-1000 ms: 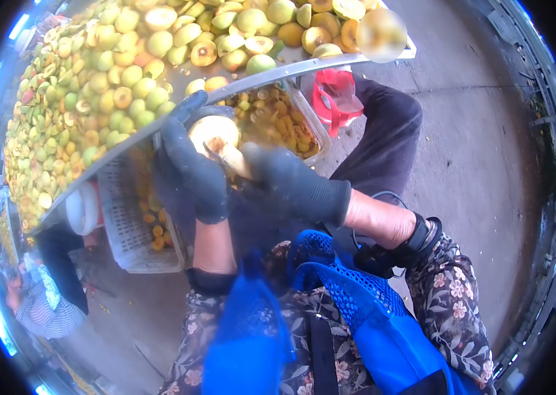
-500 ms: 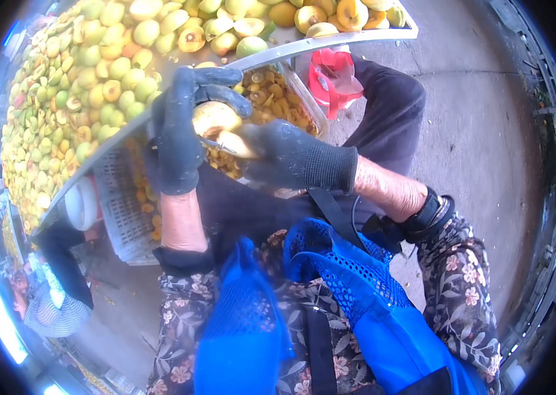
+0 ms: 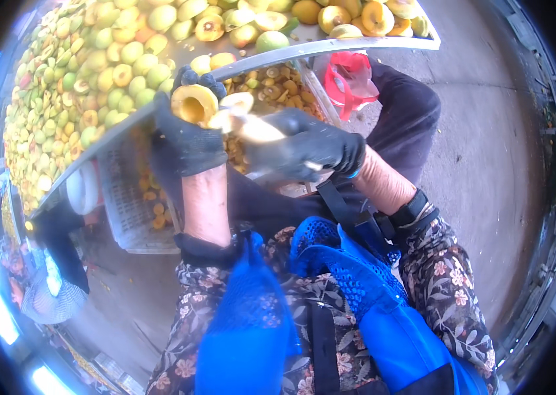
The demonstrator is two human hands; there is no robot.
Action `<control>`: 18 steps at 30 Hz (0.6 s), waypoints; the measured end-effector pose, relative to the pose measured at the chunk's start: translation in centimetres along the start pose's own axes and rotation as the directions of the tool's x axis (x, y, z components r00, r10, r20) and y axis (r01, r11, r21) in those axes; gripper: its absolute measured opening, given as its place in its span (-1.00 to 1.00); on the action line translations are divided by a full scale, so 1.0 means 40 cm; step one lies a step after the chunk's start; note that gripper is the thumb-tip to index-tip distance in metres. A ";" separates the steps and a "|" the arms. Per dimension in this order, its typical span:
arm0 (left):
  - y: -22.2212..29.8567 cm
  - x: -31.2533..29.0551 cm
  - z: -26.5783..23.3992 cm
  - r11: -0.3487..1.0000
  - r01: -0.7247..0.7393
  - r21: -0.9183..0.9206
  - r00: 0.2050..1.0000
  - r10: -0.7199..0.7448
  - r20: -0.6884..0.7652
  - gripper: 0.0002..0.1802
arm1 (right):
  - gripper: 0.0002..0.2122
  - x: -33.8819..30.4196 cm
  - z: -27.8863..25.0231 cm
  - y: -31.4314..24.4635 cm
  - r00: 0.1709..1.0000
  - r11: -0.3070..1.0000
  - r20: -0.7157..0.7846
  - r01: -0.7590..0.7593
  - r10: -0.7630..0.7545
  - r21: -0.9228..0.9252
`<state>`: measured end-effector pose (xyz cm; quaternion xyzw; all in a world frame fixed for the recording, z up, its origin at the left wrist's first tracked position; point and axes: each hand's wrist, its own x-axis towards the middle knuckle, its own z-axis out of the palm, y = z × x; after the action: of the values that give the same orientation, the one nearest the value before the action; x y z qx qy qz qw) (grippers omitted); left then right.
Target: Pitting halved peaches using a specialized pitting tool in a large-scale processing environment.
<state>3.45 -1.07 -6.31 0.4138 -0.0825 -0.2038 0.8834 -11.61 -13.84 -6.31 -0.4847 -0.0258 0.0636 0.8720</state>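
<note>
Black knit glove on left hand [image 3: 182, 141]; black knit glove on right hand [image 3: 307, 145], dark wristband at four o'clock; floral-patterned sleeves, blue mesh apron

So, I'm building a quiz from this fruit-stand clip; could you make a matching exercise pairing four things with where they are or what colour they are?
Things:
1. halved fruit
2. white basket
3. red bag
4. right hand

Descriptions:
A. under the table edge, left of the left forearm
B. in a black glove, beside the fruit
C. held in the left hand
D. beyond the hands, by a dark trouser leg

Pairs: 1-C, 2-A, 3-D, 4-B
</note>
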 end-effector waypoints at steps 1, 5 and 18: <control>0.022 0.011 -0.006 0.980 -0.094 0.176 0.993 0.105 -0.051 -0.44 | -0.80 0.010 -0.015 0.003 0.944 0.846 0.081 0.322 -0.319 -0.424; 0.127 -0.015 -0.040 0.983 -0.157 -0.096 0.987 0.154 -0.037 -0.65 | -0.78 -0.002 -0.193 0.165 0.964 -0.252 -0.213 -0.248 -0.158 -0.935; 0.093 0.245 -0.033 0.267 -0.145 0.953 0.919 -0.321 0.230 -0.62 | -0.73 -0.090 -0.169 0.268 0.907 0.210 -0.418 -0.400 -0.049 -0.892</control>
<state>13.80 -2.20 -4.53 0.8172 -0.3336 -0.2379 0.4052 -15.37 -14.43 -18.91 -0.9197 0.1558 0.0452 0.3575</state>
